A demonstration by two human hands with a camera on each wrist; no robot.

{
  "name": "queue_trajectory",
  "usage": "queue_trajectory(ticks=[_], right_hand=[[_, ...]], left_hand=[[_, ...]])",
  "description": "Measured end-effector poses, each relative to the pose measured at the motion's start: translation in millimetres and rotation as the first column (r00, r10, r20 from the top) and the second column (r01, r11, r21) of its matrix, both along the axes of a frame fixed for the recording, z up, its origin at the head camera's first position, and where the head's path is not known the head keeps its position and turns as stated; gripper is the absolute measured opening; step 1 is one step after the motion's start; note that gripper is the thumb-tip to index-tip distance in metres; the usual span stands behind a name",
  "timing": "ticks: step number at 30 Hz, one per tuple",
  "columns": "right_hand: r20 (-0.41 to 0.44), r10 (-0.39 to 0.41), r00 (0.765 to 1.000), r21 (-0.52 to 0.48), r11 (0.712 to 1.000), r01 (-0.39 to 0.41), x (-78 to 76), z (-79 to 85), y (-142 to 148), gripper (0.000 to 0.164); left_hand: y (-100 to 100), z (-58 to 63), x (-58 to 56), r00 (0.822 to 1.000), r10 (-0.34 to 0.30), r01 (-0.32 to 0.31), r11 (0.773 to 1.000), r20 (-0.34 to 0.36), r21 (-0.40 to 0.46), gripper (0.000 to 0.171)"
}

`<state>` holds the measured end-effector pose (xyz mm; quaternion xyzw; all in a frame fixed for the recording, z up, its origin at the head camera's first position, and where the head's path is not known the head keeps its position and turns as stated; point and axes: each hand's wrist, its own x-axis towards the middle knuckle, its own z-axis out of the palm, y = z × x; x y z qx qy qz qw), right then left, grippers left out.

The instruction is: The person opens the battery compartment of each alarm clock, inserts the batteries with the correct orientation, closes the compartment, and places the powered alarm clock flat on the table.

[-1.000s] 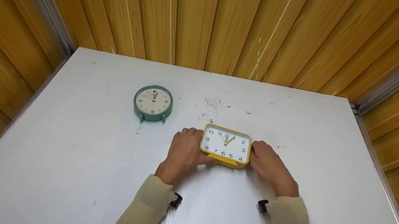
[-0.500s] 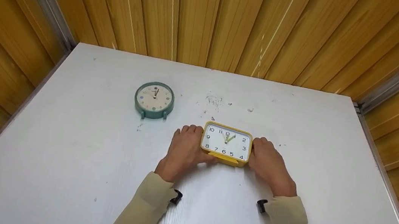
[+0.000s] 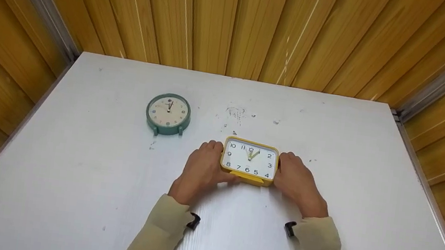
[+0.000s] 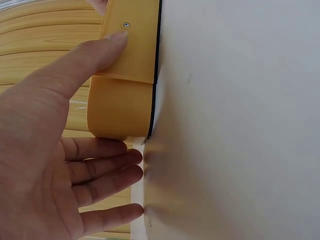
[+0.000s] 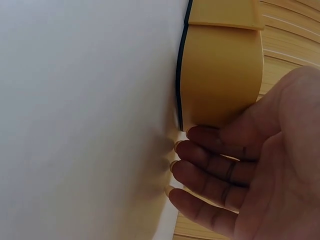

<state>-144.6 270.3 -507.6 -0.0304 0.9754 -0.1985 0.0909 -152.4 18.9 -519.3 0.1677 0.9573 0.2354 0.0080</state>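
Observation:
A yellow rectangular alarm clock [image 3: 249,161] lies face up on the white table [image 3: 70,191], its dial numbered in black. My left hand [image 3: 200,168] grips the left end of the clock. In the left wrist view the thumb [image 4: 112,47] presses the yellow lower side, near a small screw, while the fingers bend at the end with their tips down at the tabletop. At the opposite end, my right hand [image 3: 298,180] holds the side between thumb and index finger; its other fingertips [image 5: 176,166] reach the table.
A round green alarm clock [image 3: 168,113] with two small feet lies face up farther back, left of the yellow one. Dark scuff marks [image 3: 235,112] dot the tabletop. Yellow wood-look panels [image 3: 214,22] wall in the back and both sides.
The head view has shifted slightly. Both hands keep their hold on the yellow alarm clock, and neither clock has visibly moved on the table.

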Motion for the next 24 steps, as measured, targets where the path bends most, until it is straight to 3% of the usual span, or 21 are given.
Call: queue_trajectory(ticks=[12, 18, 24], right_hand=[[0.010, -0.020, 1.000, 0.047, 0.999, 0.019, -18.6, -2.8, -9, 0.045], [0.054, -0.013, 0.998, 0.059, 0.998, 0.010, -35.7, -0.2, -12, 0.049], [0.033, -0.015, 0.999, 0.066, 0.998, 0.013, -53.4, 1.5, -7, 0.052]], left_hand=[[0, -0.8, -13.8, 0.996, 0.056, -0.061, 0.995, 0.065, 0.075, 0.077], [3, 1.9, -24.6, 0.993, 0.090, -0.094, 0.994, 0.078, 0.059, 0.081], [9, 5.2, -38.9, 0.994, 0.088, -0.091, 0.995, 0.069, 0.039, 0.085]])
